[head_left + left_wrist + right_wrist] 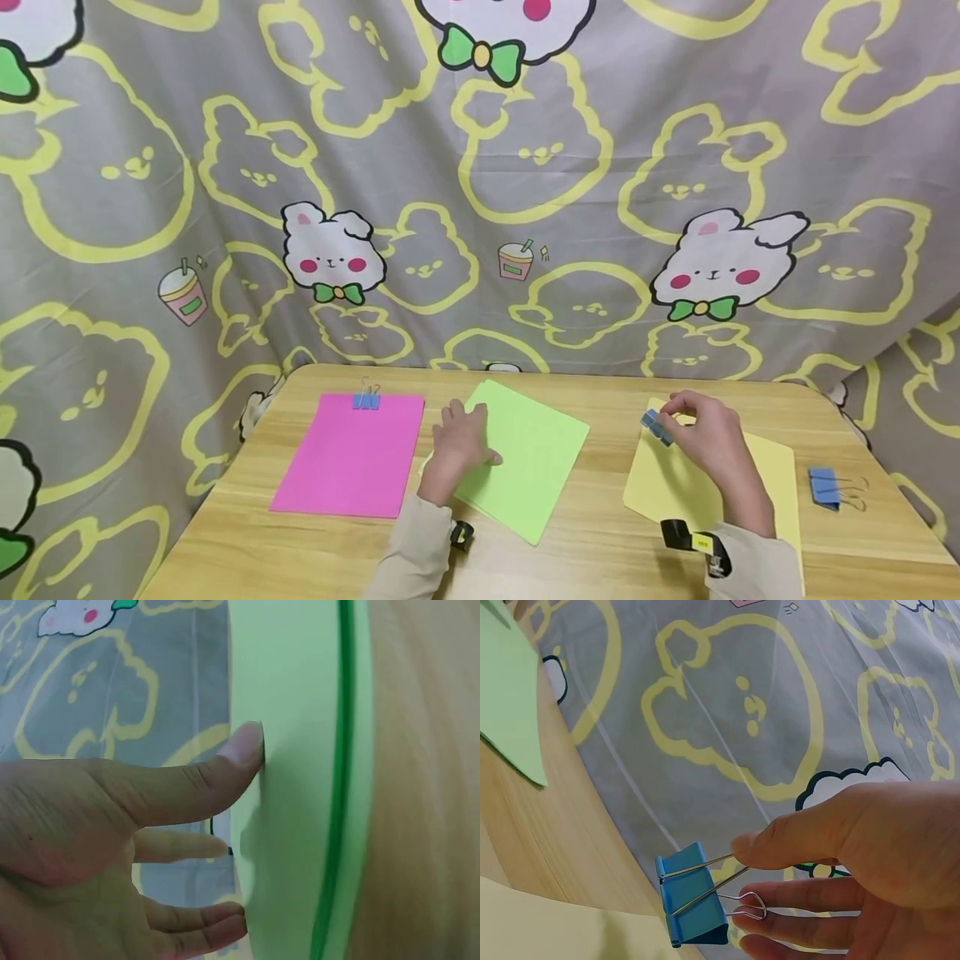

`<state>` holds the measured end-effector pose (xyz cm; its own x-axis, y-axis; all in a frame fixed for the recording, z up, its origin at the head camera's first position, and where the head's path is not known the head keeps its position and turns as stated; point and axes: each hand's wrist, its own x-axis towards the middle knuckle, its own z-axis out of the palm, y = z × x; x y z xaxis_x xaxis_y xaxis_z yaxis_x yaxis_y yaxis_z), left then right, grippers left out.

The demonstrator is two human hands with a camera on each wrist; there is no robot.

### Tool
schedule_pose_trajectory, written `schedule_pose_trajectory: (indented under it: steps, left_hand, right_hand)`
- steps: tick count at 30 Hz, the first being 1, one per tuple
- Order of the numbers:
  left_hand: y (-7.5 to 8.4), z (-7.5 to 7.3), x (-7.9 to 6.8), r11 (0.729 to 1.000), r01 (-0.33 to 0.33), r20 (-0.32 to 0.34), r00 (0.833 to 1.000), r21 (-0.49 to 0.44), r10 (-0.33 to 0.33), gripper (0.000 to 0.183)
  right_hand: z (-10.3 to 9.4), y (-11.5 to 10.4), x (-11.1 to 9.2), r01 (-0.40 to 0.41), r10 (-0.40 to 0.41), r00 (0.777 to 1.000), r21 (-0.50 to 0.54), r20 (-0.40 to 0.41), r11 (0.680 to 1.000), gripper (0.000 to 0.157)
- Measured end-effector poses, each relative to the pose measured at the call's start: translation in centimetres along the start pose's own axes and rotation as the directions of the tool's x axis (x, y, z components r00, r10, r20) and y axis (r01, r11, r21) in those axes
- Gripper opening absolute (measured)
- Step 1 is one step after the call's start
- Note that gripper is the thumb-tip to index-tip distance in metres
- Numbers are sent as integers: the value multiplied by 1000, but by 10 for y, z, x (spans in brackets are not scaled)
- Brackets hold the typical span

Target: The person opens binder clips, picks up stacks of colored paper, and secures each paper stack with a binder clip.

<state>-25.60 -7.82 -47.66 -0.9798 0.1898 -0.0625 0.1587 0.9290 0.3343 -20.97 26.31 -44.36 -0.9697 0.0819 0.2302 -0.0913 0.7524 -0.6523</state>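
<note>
Right hand, lower right of frame: grip pinches blue binder clip above yellow paper. Left hand, fingers straight, presses green paper on desk.

Bright, even, soft-shadowed light; sharp head view, slightly blurred close wrist views.

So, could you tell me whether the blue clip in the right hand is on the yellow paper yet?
Not on: the right hand pinches the blue clip by its wire handles, above the yellow paper.
</note>
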Motion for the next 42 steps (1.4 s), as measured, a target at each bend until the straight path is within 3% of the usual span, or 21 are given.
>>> schedule_pose_trajectory:
  steps: [6, 14, 21, 26, 29, 36, 42]
  left_hand:
    - [-6, -1, 1, 993, -85, 15, 996, -81, 87, 97]
    - [6, 4, 1, 999, 7, -18, 1000, -53, -8, 104]
    - [8, 5, 2, 998, -7, -3, 1000, -65, 7, 110]
    - [9, 4, 0, 999, 24, 5, 1000, -48, -24, 113]
    - [12, 3, -2, 998, 62, -4, 998, -23, -62, 107]
    - [14, 5, -4, 986, 150, -82, 986, 77, -144, 72]
    - [8, 9, -1, 978, 179, -104, 980, 110, -168, 83]
  right_hand:
    - [-1, -1, 0, 3, -3, 1000, -2, -3, 1000, 9]
    - [-2, 0, -1, 7, -7, 1000, -2, -2, 1000, 8]
    - [-2, 1, -3, 6, -6, 1000, -3, -11, 1000, 6]
    - [-1, 2, -5, 17, -17, 1000, -3, -19, 1000, 6]
    - [-1, 3, -5, 23, -23, 1000, -2, -20, 1000, 6]
    - [0, 2, -4, 19, -19, 1000, -1, -10, 1000, 7]
    - [1, 0, -2, 7, -7, 1000, 0, 10, 1000, 8]
